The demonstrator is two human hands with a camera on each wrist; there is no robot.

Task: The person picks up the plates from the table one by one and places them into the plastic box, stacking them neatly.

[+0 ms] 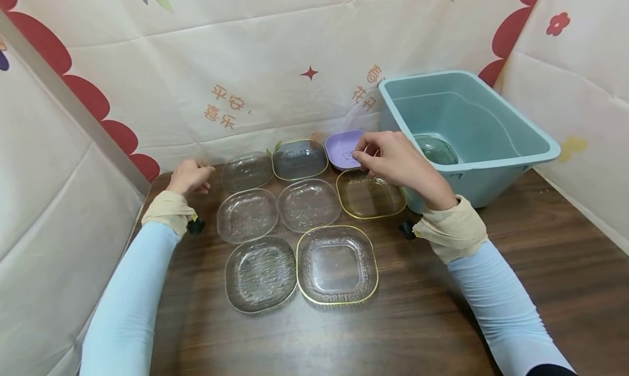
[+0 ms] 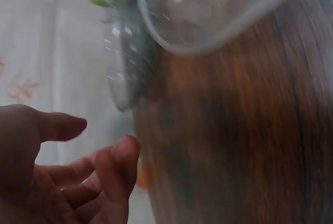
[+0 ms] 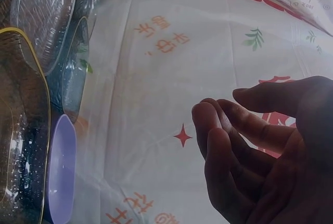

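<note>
Printed cloth with red scallops and orange lettering backs a dark wooden surface (image 1: 442, 321) where square dishes lie in rows. At far left the left hand (image 1: 189, 177) rests near the cloth's edge, fingers loosely curled and holding nothing — just beside a clear glass dish (image 1: 247, 171) at the left end of the back row. Next to that dish sits a green-tinted one (image 1: 300, 159), then a purple dish (image 1: 341, 147) at the row's right end. Over the purple dish hovers the right hand (image 1: 393, 160), fingers bent and drawn toward the thumb with nothing between them; whether the fingertips touch the rim cannot be told. Below it lies an amber gold-rimmed dish (image 1: 371, 197). Farthest right stands a pale blue tub (image 1: 516, 141) — one clear dish (image 1: 436, 149) inside.
</note>
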